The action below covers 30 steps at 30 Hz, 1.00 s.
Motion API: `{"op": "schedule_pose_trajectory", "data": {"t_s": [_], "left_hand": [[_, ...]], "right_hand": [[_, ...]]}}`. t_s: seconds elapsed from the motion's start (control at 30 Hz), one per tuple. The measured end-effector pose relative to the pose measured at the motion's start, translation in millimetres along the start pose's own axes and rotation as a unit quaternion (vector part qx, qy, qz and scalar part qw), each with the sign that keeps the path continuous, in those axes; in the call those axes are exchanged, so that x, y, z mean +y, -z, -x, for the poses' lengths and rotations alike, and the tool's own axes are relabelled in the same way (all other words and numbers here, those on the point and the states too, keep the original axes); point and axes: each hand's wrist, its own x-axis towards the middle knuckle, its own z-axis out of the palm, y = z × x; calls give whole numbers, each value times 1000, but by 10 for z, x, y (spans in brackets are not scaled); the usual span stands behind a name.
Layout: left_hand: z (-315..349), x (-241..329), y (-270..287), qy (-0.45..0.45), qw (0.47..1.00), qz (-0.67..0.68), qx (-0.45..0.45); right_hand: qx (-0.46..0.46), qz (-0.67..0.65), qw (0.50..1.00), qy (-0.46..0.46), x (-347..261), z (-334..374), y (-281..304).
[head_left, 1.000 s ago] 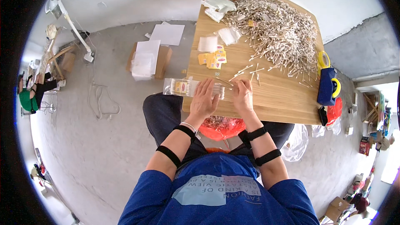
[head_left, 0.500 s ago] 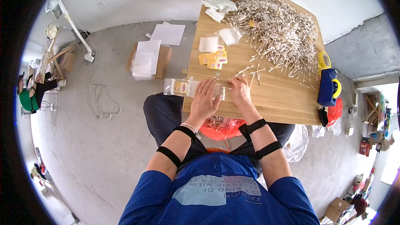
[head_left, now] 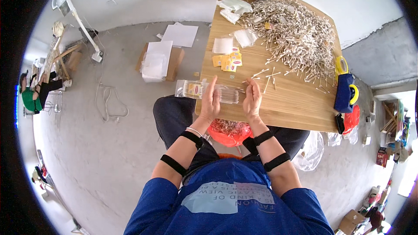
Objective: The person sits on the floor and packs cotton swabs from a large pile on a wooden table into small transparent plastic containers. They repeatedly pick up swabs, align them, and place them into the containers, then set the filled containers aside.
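My left hand [head_left: 210,103] stands on its edge at the table's near left, fingers stretched out, across a clear plastic sleeve of cotton swabs. To its left lies the sleeve's packed end [head_left: 191,89], which shows swabs and a yellow card. On its right is a flat row of cotton swabs [head_left: 229,95]; whether these lie in or on the plastic I cannot tell. My right hand [head_left: 252,100] is at the row's right end, palm turned inward, fingers slightly bent and apart from the thumb. Several loose swabs [head_left: 273,78] lie just beyond it.
A large heap of cotton swabs [head_left: 300,39] covers the table's far right. Yellow cards [head_left: 228,61] and clear bags [head_left: 223,45] lie at the far left. A blue tape dispenser [head_left: 343,91] stands on the right edge. Below the near edge hangs a red bag [head_left: 230,132] of swabs.
My left hand has turned from lying flat over the swabs to standing on edge, uncovering the row. My right hand has moved from a pinch at the row's end to a looser, upright pose.
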Motion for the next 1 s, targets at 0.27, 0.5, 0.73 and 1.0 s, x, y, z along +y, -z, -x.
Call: {"op": "schedule_pose_trajectory", "data": {"t_s": [0.27, 0.5, 0.73, 1.0], "left_hand": [[-2, -13, -68, 54, 998, 37, 4], [18, -22, -70, 65, 992, 106, -19], [21, -26, -70, 93, 986, 140, -8], [-3, -52, -54, 76, 988, 130, -34]], "right_hand": [[-8, -136, 991, -6, -19, 91, -175], [-58, -112, 992, -4, -138, 126, -290], [-92, -122, 988, -21, -182, 117, -312], [-91, -99, 991, 9, -191, 122, -381]]}}
